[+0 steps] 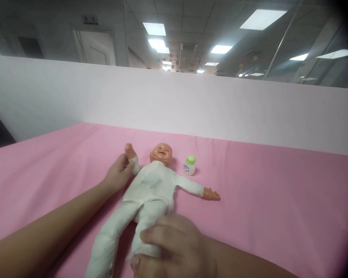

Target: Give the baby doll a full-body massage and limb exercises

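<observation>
A baby doll (pixel 152 183) with a hard plastic head and a white cloth body lies on its back, its head toward the far side. Its arms are spread to both sides. My left hand (pixel 120 173) is closed round the doll's forearm at the left of the picture, and the small plastic hand there is raised and slightly blurred. My right hand (pixel 176 247) is curled round the lower part of one leg, thumb on top. It hides that leg's end, and a white fabric edge shows between thumb and fingers. The other leg runs off the bottom edge.
A small clear bottle (pixel 189 168) with a green cap and a label stands beside the doll's head. Pink sheeting (pixel 263 204) covers the surface. A white wall panel (pixel 191 102) rises behind it; a door and ceiling lights show beyond.
</observation>
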Tool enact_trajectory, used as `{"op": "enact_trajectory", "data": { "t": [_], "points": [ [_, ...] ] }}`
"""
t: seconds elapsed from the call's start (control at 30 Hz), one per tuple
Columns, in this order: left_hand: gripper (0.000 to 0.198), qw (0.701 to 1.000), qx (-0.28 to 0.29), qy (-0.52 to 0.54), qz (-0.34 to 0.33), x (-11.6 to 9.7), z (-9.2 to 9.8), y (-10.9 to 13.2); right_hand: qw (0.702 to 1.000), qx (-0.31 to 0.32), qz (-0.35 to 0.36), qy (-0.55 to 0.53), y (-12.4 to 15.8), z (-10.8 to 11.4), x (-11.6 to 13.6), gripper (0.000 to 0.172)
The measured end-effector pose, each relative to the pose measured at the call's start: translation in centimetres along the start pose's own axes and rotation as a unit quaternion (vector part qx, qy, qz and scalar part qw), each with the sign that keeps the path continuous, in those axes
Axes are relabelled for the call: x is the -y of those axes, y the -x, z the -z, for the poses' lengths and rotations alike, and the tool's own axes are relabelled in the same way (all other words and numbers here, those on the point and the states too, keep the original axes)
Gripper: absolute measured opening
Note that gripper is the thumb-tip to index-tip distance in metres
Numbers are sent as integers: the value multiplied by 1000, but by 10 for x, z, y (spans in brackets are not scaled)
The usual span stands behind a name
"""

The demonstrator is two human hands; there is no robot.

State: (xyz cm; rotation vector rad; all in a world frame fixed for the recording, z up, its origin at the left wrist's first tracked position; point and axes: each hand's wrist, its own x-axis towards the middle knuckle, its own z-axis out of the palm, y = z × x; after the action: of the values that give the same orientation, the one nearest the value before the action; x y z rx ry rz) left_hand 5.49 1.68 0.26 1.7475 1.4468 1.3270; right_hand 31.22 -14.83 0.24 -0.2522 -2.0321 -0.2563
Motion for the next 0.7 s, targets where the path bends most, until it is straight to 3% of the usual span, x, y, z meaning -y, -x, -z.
{"op": "enact_trajectory", "data": {
  "t": [0.07, 0.17, 0.27, 0.37, 0.47, 0.6, 0.7],
  "points": [
    [51, 983, 60, -122, -124, -11, -7, 10, 998, -36, -22, 45, 0, 9, -6, 25],
    [50, 919, 132, -270, -256, -21, -16, 19, 994, -28, -42, 96, 4, 16, -28, 38],
    [53, 882, 144, -332, -301, -19, -19, 19, 988, 17, -108, 109, 9, 11, -54, 50],
    [53, 872, 150, -348, -311, -15, -19, 18, 972, 66, -207, 85, 11, 0, -71, 50],
    [54, 884, 158, -332, -290, -15, -20, 18, 970, 77, -224, 64, 11, -6, -75, 46],
    [53, 938, 139, -221, -228, -13, -22, 17, 986, 41, -147, 63, 9, -1, -61, 49],
    [53, 989, 62, -85, -100, -4, -20, 11, 995, 26, -90, 20, 2, 6, -42, 46]
  ]
}}
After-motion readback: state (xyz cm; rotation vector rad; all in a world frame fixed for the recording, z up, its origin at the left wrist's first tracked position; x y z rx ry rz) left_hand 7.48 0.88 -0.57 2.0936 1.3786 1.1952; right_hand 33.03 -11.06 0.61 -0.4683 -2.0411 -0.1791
